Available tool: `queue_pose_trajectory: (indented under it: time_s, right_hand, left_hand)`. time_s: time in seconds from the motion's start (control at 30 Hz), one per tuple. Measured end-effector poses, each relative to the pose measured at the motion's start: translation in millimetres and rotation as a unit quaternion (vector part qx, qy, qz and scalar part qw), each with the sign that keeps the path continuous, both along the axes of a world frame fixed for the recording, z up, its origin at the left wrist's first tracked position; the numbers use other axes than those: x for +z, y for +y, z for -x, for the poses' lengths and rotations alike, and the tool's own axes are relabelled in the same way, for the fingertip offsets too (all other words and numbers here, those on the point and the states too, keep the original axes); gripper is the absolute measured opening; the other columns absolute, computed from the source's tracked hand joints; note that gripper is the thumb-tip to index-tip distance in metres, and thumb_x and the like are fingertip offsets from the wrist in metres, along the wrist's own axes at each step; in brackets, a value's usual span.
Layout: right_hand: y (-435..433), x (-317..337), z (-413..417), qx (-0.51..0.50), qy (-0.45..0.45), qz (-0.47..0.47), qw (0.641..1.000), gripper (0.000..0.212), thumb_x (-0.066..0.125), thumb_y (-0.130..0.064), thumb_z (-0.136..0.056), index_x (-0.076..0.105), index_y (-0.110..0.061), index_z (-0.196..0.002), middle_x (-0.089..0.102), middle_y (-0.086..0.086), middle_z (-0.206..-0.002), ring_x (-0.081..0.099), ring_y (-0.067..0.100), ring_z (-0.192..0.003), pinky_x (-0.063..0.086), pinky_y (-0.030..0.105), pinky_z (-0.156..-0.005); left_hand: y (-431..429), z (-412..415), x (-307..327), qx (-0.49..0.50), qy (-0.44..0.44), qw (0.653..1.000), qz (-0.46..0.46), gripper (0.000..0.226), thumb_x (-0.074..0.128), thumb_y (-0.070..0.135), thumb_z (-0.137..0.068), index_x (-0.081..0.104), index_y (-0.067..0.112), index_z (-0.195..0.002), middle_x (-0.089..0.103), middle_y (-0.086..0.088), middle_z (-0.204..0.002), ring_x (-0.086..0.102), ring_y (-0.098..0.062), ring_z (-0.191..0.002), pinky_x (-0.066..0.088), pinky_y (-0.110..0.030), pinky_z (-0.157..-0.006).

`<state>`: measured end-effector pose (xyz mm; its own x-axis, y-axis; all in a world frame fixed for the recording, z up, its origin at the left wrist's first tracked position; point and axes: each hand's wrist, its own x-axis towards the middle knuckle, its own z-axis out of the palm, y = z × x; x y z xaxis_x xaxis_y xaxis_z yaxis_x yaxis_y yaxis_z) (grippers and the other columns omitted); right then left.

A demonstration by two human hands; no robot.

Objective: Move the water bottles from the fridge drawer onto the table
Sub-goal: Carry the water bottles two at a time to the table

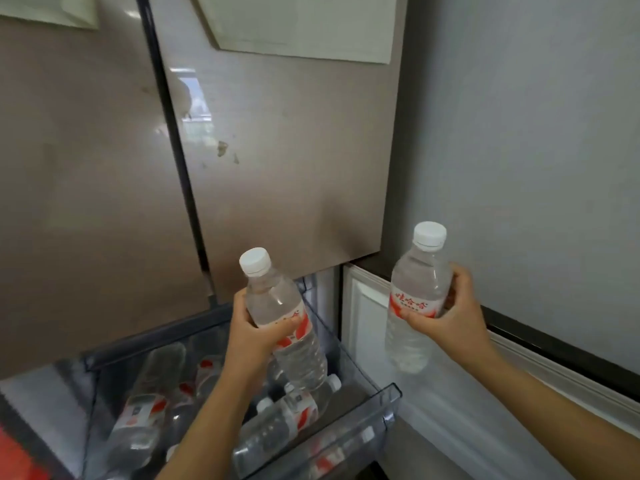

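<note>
While each hand is gripping one bottle above the open drawer, no table is showing in view.
Left hand point(252, 336) is curling round the red label of a clear plastic white-capped water bottle point(273, 296), tilted over the right edge of the transparent plastic fridge drawer point(389, 398); right hand point(453, 313) is clamping a second matching bottle point(419, 275) upright, just past that edge. Mid-body grips are probably balancing the weight for carrying. More bottles point(287, 415) are lying flat inside, so much work is remaining.

Glossy brown doors point(277, 150), grey wall point(519, 133)
</note>
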<state>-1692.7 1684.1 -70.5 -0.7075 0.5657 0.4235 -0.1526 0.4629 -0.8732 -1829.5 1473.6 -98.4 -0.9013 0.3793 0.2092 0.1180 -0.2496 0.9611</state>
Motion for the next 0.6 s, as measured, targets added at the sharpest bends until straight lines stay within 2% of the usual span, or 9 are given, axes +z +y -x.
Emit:
queue_pose_trajectory:
  time_s: [0.07,0.13,0.2,0.27,0.33,0.4,0.5,0.6]
  right_hand:
    - [5,0,-14,-0.03,-0.007,0.001,1.0,0.077,0.08,0.001,-0.062,0.033,-0.024,-0.117,0.046,-0.016,-0.105,0.051,0.001,-0.097,0.044,0.01,-0.077]
    - [7,1,-27,-0.054,-0.013,0.005,0.998,0.076,0.08,0.002,-0.062,0.034,-0.024,-0.116,0.047,-0.015,-0.106,0.051,0.001,-0.096,0.046,0.015,-0.08]
    - [9,0,-41,-0.077,-0.011,0.011,0.997,0.074,0.08,0.003,-0.061,0.036,-0.03,-0.111,0.048,-0.015,-0.105,0.055,-0.004,-0.092,0.049,0.01,-0.074]
    - [9,-1,-53,-0.087,-0.004,0.017,0.996,0.071,0.08,0.005,-0.06,0.038,-0.034,-0.103,0.049,-0.016,-0.105,0.056,-0.008,-0.09,0.048,0.004,-0.067]
    - [11,-4,-67,-0.1,-0.006,0.024,0.995,0.072,0.08,0.005,-0.06,0.038,-0.036,-0.102,0.051,-0.015,-0.106,0.056,-0.002,-0.093,0.048,0.004,-0.067]
    - [14,-8,-81,-0.104,-0.016,0.032,0.994,0.073,0.081,0.003,-0.06,0.038,-0.037,-0.103,0.051,-0.015,-0.108,0.055,0.001,-0.096,0.049,0.005,-0.068]
    - [19,-10,-99,-0.078,-0.046,0.037,0.995,0.075,0.082,-0.001,-0.06,0.037,-0.039,-0.107,0.051,-0.014,-0.112,0.056,0.005,-0.101,0.051,0.009,-0.072]
    - [24,-11,-111,-0.028,-0.077,0.025,0.996,0.075,0.083,-0.004,-0.061,0.037,-0.039,-0.109,0.05,-0.014,-0.114,0.057,0.007,-0.103,0.051,0.011,-0.073]
  left_hand:
    - [17,-2,1,-0.041,-0.018,0.999,-0.011,0.065,0.078,0.002,-0.064,0.044,0.037,-0.106,0.056,0.001,-0.105,0.058,-0.022,-0.098,0.052,-0.038,-0.075]
    - [31,-3,1,-0.081,-0.036,0.996,-0.022,0.073,0.082,0.009,-0.054,0.045,0.034,-0.112,0.056,-0.002,-0.108,0.057,-0.025,-0.101,0.051,-0.043,-0.082]
    - [46,-6,-1,-0.122,-0.052,0.991,-0.035,0.078,0.08,0.02,-0.042,0.047,0.031,-0.112,0.058,-0.003,-0.107,0.059,-0.023,-0.098,0.052,-0.041,-0.079]
    - [60,-11,-7,-0.153,-0.062,0.985,-0.05,0.075,0.078,0.017,-0.041,0.05,0.027,-0.11,0.06,-0.002,-0.1,0.061,-0.021,-0.092,0.052,-0.034,-0.071]
    - [75,-21,-13,-0.185,-0.078,0.978,-0.049,0.073,0.074,0.012,-0.048,0.049,0.021,-0.116,0.06,-0.004,-0.101,0.06,-0.024,-0.094,0.051,-0.035,-0.074]
    - [85,-30,-21,-0.21,-0.089,0.973,-0.036,0.085,0.077,0.015,-0.044,0.045,0.017,-0.124,0.059,-0.009,-0.106,0.059,-0.027,-0.097,0.051,-0.037,-0.078]
    - [94,-46,-27,-0.233,-0.09,0.968,-0.002,0.094,0.082,0.021,-0.04,0.044,0.017,-0.126,0.057,-0.015,-0.114,0.06,-0.031,-0.1,0.053,-0.036,-0.074]
    - [96,-63,-29,-0.226,-0.098,0.969,0.0,0.081,0.082,0.006,-0.049,0.046,0.02,-0.121,0.056,-0.015,-0.114,0.059,-0.033,-0.101,0.053,-0.039,-0.074]
